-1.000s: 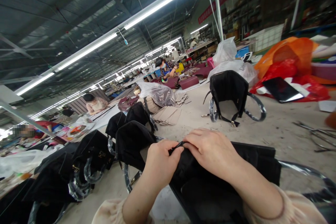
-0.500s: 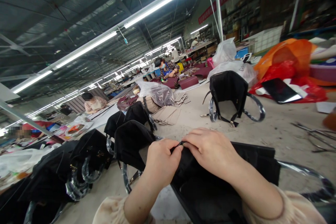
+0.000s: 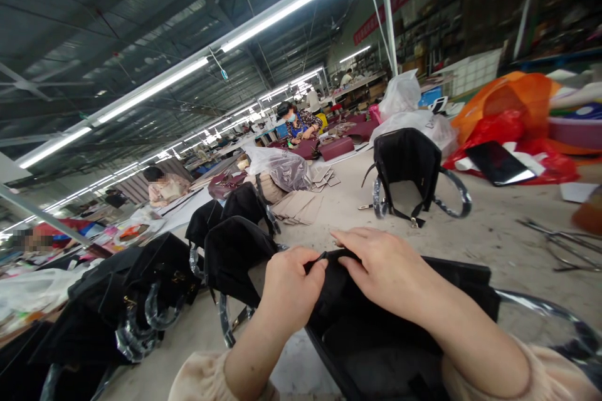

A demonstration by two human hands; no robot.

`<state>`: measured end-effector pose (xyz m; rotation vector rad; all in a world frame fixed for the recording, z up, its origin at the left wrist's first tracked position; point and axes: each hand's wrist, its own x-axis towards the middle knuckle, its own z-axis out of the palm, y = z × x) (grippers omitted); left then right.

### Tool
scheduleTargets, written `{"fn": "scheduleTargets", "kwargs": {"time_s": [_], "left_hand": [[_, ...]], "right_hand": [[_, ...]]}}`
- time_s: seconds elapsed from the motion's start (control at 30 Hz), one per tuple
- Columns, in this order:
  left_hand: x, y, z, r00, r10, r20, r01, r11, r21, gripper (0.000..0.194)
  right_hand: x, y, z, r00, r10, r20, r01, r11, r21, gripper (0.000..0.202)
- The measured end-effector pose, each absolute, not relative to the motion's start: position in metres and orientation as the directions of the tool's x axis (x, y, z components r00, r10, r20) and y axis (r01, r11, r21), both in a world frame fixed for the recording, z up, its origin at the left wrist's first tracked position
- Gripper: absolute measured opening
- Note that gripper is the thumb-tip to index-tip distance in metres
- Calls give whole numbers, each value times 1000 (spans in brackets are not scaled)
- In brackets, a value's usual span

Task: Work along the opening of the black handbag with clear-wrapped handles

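A black handbag (image 3: 376,348) lies in front of me, its inside facing up toward me. My left hand (image 3: 289,285) pinches the bag's far rim between thumb and bent fingers, close to the corner. Just right of it, my right hand (image 3: 385,272) straddles the same rim, fingers on the outer side and thumb on the inner side. A short stretch of rim shows between the two hands. The bag's plastic-wrapped handle (image 3: 550,310) loops out at the right. My right hand and forearm cover part of the rim.
Another black bag (image 3: 407,166) stands ahead on the table (image 3: 475,235). More black bags (image 3: 239,247) crowd the left. Scissors (image 3: 562,244), a dark tablet (image 3: 498,163) and an orange bag (image 3: 510,97) are at the right. Beige pieces (image 3: 298,205) lie beyond; co-workers sit farther off.
My right hand has slid a little to the right along the rim, its fingertips lifting and parting from the left hand. The left hand keeps its pinch in nearly the same spot.
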<state>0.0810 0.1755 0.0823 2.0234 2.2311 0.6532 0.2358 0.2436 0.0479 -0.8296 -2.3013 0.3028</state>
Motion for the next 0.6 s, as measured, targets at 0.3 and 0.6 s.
{"fn": "scheduleTargets", "kwargs": {"time_s": [0.3,0.6], "left_hand": [[80,177,82,-71,966,249,951,-10,308,24],[76,177,80,-100,966,237,939,13,344,20]], "right_hand": [[224,241,52,-615,629,475,499,777,-384,20],[222,242,50,-623,596,507,476,803,-359,22]]}}
